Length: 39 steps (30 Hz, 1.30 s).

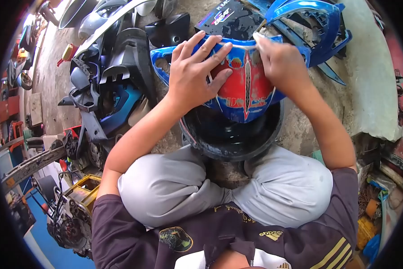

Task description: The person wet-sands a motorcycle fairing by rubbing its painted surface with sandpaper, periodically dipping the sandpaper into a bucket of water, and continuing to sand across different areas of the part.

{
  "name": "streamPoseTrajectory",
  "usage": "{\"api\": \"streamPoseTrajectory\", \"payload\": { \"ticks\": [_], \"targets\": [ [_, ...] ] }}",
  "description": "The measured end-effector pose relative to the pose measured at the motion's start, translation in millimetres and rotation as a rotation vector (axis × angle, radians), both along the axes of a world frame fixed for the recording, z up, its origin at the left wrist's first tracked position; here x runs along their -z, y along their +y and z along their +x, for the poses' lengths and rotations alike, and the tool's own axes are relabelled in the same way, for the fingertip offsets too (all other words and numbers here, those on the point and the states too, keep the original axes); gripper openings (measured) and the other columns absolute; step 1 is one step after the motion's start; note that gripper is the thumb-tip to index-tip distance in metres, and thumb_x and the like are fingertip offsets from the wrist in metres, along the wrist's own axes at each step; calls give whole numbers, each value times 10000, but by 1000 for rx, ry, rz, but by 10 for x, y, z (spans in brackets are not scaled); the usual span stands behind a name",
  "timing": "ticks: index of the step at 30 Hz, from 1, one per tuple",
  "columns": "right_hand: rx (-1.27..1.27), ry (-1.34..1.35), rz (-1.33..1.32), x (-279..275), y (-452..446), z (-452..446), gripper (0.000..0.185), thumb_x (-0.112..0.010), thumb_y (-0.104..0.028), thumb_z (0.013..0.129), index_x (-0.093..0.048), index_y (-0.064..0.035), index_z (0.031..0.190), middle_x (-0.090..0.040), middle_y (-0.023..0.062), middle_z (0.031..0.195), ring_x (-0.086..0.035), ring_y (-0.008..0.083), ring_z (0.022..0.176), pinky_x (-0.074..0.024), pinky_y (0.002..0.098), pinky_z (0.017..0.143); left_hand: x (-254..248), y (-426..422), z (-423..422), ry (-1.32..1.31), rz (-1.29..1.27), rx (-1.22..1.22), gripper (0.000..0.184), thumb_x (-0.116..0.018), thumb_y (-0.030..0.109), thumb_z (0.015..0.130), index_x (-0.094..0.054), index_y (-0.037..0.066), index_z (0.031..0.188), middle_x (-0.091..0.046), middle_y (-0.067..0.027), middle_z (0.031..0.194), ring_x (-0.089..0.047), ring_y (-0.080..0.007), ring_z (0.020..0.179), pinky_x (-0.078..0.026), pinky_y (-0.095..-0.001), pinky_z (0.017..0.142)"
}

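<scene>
A blue and red plastic fairing (237, 85) with scuffed, worn paint lies over the near part of a black round basin (237, 143). My left hand (196, 67) rests on the fairing's left side, fingers spread over its upper edge. My right hand (280, 60) is closed at the fairing's upper right edge, with fingers pinched together; what they hold is too small to make out. Just beyond the fairing lies a wet black panel (228, 20) with lettering on it.
Blue fairing parts (322, 31) lie at the upper right beside a pale slab (376, 71). Dark plastic parts (130, 58) are piled at the left. An engine (71, 224) and a yellow crate (82, 190) stand at the lower left.
</scene>
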State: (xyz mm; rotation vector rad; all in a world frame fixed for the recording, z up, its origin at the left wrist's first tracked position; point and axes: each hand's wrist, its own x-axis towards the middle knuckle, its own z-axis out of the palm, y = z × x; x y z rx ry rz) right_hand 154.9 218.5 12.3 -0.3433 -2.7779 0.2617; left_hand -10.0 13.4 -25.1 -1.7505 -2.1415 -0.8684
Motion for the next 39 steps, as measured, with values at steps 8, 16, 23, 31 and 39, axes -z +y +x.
{"api": "streamPoseTrajectory", "payload": {
  "ticks": [8, 16, 23, 31, 39],
  "targets": [
    [-2, -16, 68, 86, -46, 131, 546, -654, -105, 934, -629, 41, 1460, -748, 219, 804, -776, 380, 733, -627, 484, 666, 3, -15, 40, 15, 2, 0, 526, -834, 384, 923, -776, 233, 1423, -690, -75, 1514, -576, -390, 1450, -406, -570, 1210],
    [132, 8, 42, 105, 152, 201, 434, -590, -135, 1035, -672, 19, 1433, -742, 181, 796, -762, 357, 707, -600, 506, 638, 3, 22, 20, 27, 2, -9, 524, -809, 397, 942, -769, 240, 1441, -697, -80, 1510, -580, -392, 1459, -419, -581, 1201],
    [8, 109, 39, 143, 136, 218, 424, -590, -111, 1005, -665, 69, 1382, -741, 208, 799, -774, 376, 719, -609, 481, 624, -25, 79, -46, 13, 1, -27, 532, -822, 378, 924, -776, 224, 1432, -701, -85, 1510, -583, -398, 1453, -425, -565, 1197],
    [56, 129, -58, 93, 175, 197, 493, -684, -69, 939, -675, 60, 1415, -764, 207, 871, -769, 369, 771, -612, 494, 718, -15, 50, -12, 17, -12, -24, 524, -811, 380, 933, -777, 226, 1433, -697, -93, 1517, -575, -406, 1463, -411, -563, 1206],
    [96, 93, -53, 51, 100, 200, 429, -673, -94, 994, -710, 11, 1409, -776, 189, 898, -777, 377, 799, -618, 488, 717, -80, 62, 22, 16, -59, -40, 524, -769, 341, 968, -762, 173, 1465, -693, -90, 1538, -557, -398, 1502, -399, -536, 1227]
  ]
}}
